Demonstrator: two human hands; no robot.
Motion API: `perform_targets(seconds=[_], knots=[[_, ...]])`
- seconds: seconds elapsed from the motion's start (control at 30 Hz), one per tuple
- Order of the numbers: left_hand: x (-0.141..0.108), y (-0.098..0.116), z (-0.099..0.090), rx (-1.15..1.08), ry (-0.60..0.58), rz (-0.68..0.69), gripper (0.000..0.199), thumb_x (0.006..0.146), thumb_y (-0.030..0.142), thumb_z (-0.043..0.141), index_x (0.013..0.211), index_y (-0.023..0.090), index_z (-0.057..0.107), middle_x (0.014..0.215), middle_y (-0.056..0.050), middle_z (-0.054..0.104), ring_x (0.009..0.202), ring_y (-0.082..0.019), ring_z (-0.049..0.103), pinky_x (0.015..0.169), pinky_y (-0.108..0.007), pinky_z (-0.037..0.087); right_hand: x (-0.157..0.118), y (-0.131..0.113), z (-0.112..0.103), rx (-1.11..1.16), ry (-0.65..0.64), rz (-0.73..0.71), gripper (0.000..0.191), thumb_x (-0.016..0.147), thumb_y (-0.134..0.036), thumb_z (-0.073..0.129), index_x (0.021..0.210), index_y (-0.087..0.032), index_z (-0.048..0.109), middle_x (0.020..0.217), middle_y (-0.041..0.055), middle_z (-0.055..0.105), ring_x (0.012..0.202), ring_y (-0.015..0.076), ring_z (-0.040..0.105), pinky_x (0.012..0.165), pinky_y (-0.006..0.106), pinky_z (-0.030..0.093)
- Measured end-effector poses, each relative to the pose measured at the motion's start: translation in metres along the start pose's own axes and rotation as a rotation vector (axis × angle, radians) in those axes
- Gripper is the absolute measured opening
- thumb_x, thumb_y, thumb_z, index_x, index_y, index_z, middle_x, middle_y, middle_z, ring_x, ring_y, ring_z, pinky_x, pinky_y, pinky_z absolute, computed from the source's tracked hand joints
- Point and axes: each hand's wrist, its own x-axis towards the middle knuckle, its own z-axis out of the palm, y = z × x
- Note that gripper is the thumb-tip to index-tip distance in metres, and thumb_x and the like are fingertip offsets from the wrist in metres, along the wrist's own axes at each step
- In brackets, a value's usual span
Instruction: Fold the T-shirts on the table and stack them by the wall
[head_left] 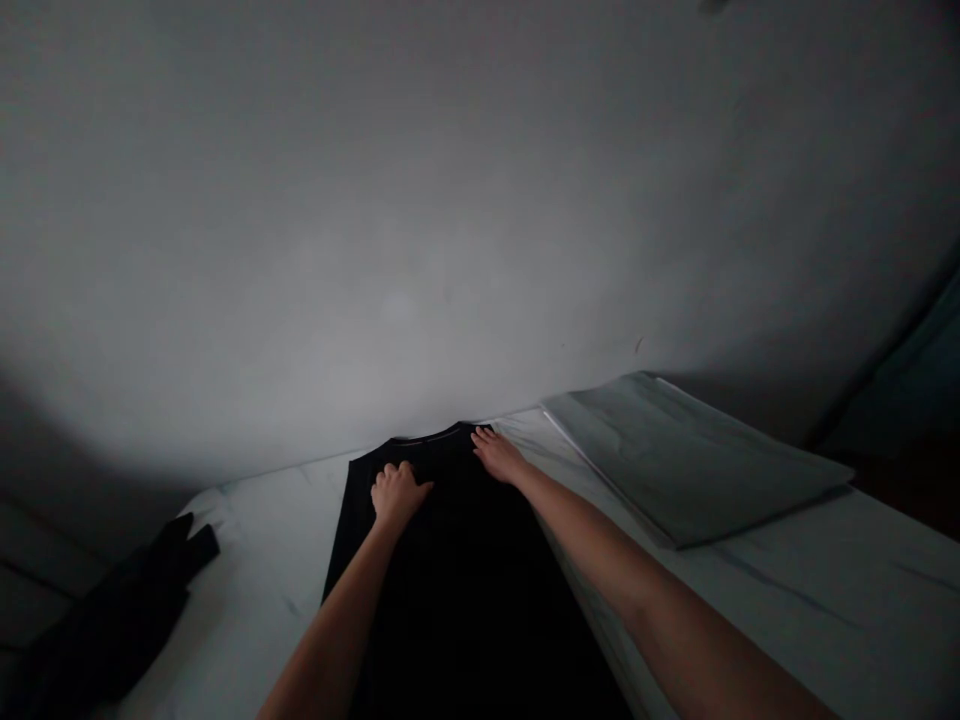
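A black garment (465, 580) lies spread on a pale sheet, its neckline toward the wall and its sides running down to the bottom of the view. My left hand (399, 494) rests on its upper left part, fingers curled and thumb out to the right; whether cloth is pinched under the fingers is hidden. At the upper right shoulder, my right hand (498, 454) lies flat on the cloth with its fingers spread.
Right of the garment, a flat grey-green folded cloth or pad (697, 460) lies on the pale sheet (255, 560). Dark clothing (127, 610) hangs over the left edge. A grey wall (450, 220) rises behind, and something dark teal (915, 380) stands at far right.
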Motion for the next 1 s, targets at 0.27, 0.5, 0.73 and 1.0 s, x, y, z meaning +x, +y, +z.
perform_targets(seconds=[0.27,0.5,0.73,1.0], knots=[[0.008,-0.017,0.022,-0.549,0.022,-0.006,0.011,0.081,0.027,0.058,0.086,0.018,0.063,0.089,-0.005,0.067,0.091,-0.021,0.065,0.079,-0.028,0.048,0.004,0.007,0.011,-0.018,-0.007,0.048,0.057,0.102,-0.041,0.023,0.152,-0.014,0.031,0.159,0.0156,0.022,0.147,0.0264,0.019,0.118,0.049,0.02],[-0.015,-0.015,0.033,-0.626,0.121,-0.134,0.014,0.085,0.023,0.055,0.098,0.017,0.052,0.095,-0.008,0.067,0.091,-0.022,0.066,0.08,-0.031,0.05,0.003,0.005,0.008,-0.012,-0.02,0.071,0.057,0.102,-0.042,0.022,0.153,-0.019,0.027,0.16,0.0126,0.02,0.148,0.0251,0.018,0.118,0.05,0.019],[-0.038,-0.017,0.037,-0.904,-0.04,-0.282,0.05,0.078,0.037,0.068,0.117,0.017,0.044,0.097,-0.007,0.065,0.085,-0.022,0.068,0.074,-0.034,0.055,0.001,0.003,0.007,-0.013,-0.014,0.086,0.059,0.102,-0.044,0.022,0.153,-0.015,0.029,0.16,0.0128,0.02,0.148,0.0251,0.017,0.12,0.044,0.016],[-0.083,0.001,0.029,-0.822,0.005,0.232,0.037,0.073,0.008,0.058,0.107,0.021,0.061,0.111,-0.004,0.064,0.111,-0.02,0.059,0.108,-0.039,0.039,-0.001,0.001,0.005,-0.02,-0.012,0.095,0.059,0.101,-0.044,0.023,0.152,-0.015,0.032,0.16,0.0126,0.02,0.148,0.0245,0.017,0.119,0.044,0.016]])
